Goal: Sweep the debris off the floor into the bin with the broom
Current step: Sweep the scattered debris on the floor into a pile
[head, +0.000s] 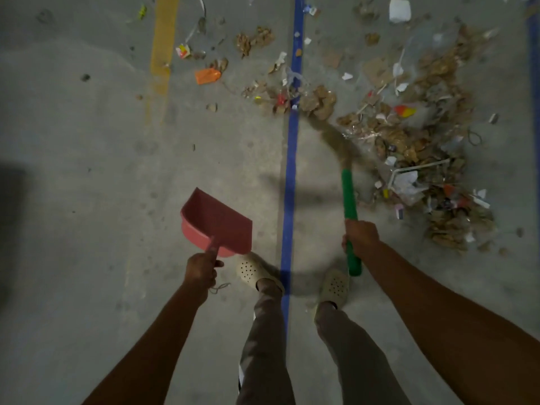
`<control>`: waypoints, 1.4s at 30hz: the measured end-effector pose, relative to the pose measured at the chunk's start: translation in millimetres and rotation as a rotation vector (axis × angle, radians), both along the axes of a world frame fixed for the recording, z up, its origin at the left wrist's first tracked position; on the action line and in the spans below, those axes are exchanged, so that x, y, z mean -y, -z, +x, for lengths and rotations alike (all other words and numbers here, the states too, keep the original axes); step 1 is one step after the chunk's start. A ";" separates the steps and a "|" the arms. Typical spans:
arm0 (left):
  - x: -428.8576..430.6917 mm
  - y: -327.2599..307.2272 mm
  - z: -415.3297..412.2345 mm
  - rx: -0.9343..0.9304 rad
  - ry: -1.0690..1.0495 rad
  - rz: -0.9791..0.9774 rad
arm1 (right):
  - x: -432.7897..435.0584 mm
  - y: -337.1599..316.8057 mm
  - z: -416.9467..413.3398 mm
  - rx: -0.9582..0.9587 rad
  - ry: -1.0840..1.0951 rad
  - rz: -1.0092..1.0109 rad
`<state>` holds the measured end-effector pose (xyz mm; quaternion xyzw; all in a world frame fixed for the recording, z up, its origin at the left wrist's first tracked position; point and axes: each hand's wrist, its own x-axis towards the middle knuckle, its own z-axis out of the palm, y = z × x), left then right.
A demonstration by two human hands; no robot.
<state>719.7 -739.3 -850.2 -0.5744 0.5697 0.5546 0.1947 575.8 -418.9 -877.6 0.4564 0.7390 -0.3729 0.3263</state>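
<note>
My right hand (361, 236) grips the green handle of the broom (349, 200). Its brown bristles (333, 135) are blurred and reach up toward the debris near the blue line. My left hand (201, 270) holds the handle of a pink dustpan (217, 222), which hangs above the floor with its mouth pointing away from me. A big pile of debris (415, 135) — dry leaves, paper scraps, wrappers — lies ahead on the right. Smaller bits, among them an orange wrapper (207, 75), are scattered at the upper middle. No bin is in view.
A blue floor line (290, 171) runs away from me between my feet (254, 271). A yellow line (163, 39) lies to the upper left. The grey concrete floor (87, 141) on the left holds only a few specks. A white container (399, 10) lies at the far right top.
</note>
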 end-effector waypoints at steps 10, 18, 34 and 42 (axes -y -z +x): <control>28.5 -45.9 -34.9 -0.043 0.001 0.062 | 44.0 -109.2 38.1 -0.160 -0.018 0.041; 83.4 -82.6 -31.1 -0.084 -0.106 0.039 | 113.0 -156.6 38.0 -0.061 -0.294 -0.103; 190.1 -61.5 -43.4 0.008 -0.324 -0.075 | 268.2 -92.1 -51.7 -0.004 -0.698 -0.232; 215.5 -30.1 -118.0 0.079 -0.265 -0.100 | 283.7 -22.7 -133.8 0.185 -0.750 -0.095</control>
